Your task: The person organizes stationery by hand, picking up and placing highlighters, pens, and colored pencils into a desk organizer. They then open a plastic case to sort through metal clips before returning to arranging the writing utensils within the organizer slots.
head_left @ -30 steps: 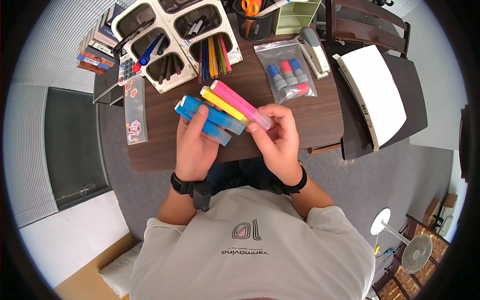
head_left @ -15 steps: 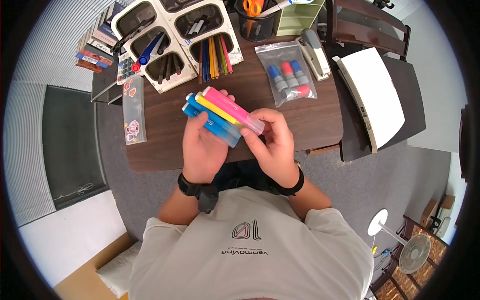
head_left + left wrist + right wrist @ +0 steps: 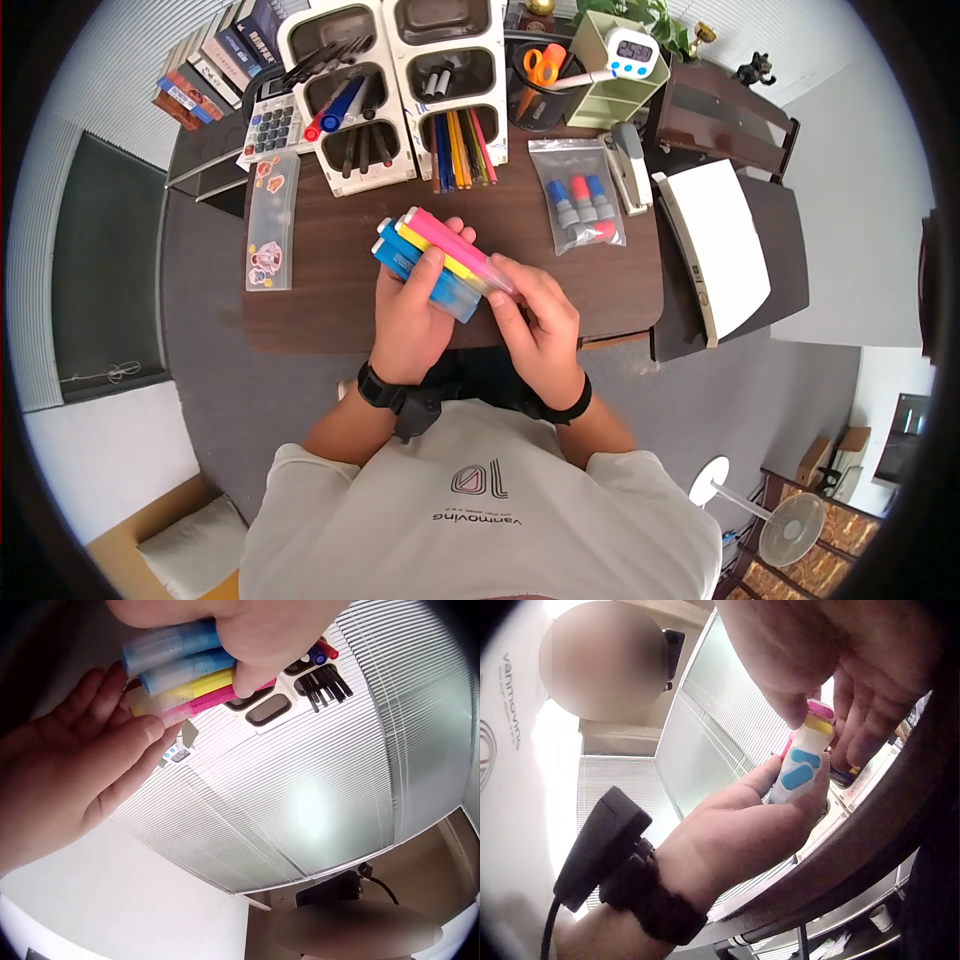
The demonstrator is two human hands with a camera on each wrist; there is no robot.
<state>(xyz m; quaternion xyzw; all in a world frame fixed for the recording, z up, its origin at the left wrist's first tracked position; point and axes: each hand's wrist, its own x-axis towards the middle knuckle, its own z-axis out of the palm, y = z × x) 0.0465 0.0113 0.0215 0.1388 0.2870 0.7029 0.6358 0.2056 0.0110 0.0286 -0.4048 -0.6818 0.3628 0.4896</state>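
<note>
In the head view my left hand (image 3: 412, 335) holds a bundle of highlighters, its thumb laid across them. Two blue highlighters (image 3: 394, 258) lie on the left side of the bundle, a yellow highlighter (image 3: 457, 268) beside them, and a pink highlighter (image 3: 447, 238) on the right. My right hand (image 3: 541, 325) pinches the clear end of the pink one between thumb and fingers. From the left wrist, all the clear ends point toward the right hand (image 3: 82, 754). In the right wrist view the ends of the bundle (image 3: 801, 771) show between both hands.
Behind the hands stands a white organizer (image 3: 390, 150) with pens and pencils. A zip bag (image 3: 578, 205) of small red- and blue-topped bottles lies at right near a stapler (image 3: 630, 165). A sticker-covered case (image 3: 270, 225) lies left; a mesh cup (image 3: 535, 105) holds orange scissors.
The pink and yellow highlighters have moved left against the blue ones, into one bundle under the left thumb. The head view has shifted, showing more of the desk's far side.
</note>
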